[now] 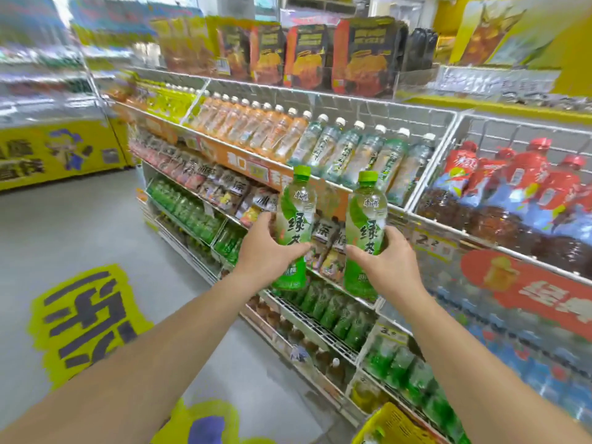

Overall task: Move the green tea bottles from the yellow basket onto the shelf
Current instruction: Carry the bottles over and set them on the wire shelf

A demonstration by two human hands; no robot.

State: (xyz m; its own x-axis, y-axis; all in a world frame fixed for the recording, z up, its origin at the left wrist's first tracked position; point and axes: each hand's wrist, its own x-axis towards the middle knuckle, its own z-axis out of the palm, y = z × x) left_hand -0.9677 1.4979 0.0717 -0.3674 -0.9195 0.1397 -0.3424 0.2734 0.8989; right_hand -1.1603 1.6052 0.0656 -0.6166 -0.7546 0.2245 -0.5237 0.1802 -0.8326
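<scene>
Item 1: my left hand [266, 251] clamped round left green tea bottle [296, 213], upright, held in front of shelf [315, 322].
Item 2: my right hand [381, 261] clamped round right green tea bottle [365, 216], upright, near item 1, at its 3 o'clock.
Item 3: yellow basket [394, 424], at 5 o'clock in frame; I cannot tell contents.
</scene>
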